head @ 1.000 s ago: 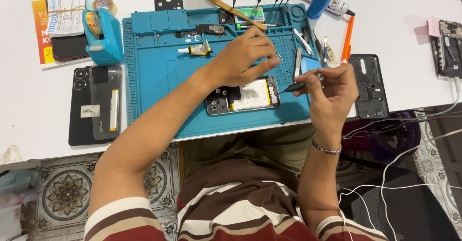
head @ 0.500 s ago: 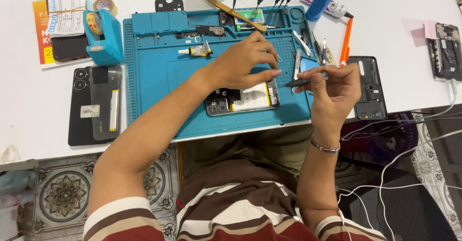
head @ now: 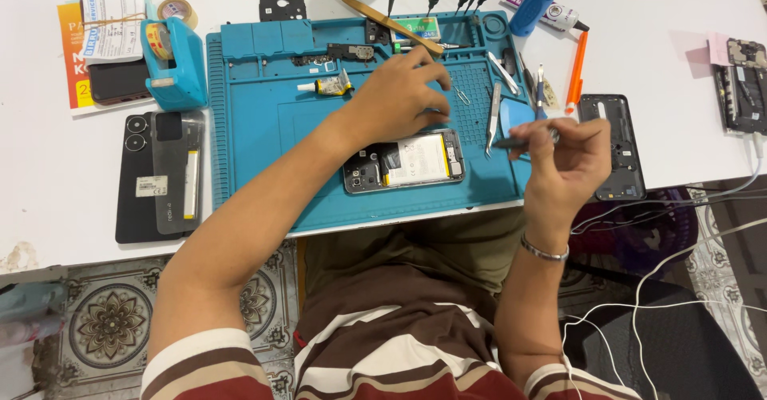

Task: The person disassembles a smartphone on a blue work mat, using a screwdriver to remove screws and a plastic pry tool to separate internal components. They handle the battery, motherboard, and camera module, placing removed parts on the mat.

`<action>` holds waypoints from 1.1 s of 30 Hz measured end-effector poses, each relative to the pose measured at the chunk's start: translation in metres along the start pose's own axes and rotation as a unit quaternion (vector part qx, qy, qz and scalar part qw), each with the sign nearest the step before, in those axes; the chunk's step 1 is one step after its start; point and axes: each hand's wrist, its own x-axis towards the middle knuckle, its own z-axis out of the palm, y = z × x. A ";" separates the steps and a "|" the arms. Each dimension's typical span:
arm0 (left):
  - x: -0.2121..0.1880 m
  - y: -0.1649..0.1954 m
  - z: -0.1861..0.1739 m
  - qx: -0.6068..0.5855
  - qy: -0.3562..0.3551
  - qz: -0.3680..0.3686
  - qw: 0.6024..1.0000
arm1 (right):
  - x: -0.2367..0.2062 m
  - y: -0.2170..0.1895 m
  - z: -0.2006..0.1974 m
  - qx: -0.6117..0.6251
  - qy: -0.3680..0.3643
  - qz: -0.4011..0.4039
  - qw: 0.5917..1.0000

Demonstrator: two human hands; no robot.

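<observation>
Head view looks down on a white table (head: 48, 208) with a blue repair mat (head: 264, 128) lying on it. An opened phone (head: 403, 161), back cover off and battery showing, lies on the mat just below the left hand (head: 395, 96) and to the left of the right hand (head: 563, 160). The left hand hovers over the mat above the phone's upper edge, fingers curled downward with the tips drawn close together; whether they pinch anything small cannot be told. The right hand is closed around a slim dark screwdriver (head: 523, 139), pinching it between thumb and fingers with the tip pointing left toward the phone. Metal tweezers (head: 494, 119) lie on the mat between the two hands. Just right of the right hand, a black phone frame (head: 619, 140) rests on the table. Far left of the left hand sit a blue tape dispenser (head: 172, 64) and a black phone back (head: 160, 176).
</observation>
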 end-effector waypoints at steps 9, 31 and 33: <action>0.002 0.004 0.002 0.137 0.007 0.016 0.990 | -0.024 0.009 0.004 -0.181 -0.061 -0.072 0.979; 0.001 0.007 0.003 0.194 -0.017 0.035 0.980 | -0.042 0.020 0.020 -0.151 -0.122 -0.161 0.968; 0.001 0.007 0.004 0.195 -0.018 0.036 0.980 | -0.042 0.020 0.023 -0.157 -0.110 -0.185 0.964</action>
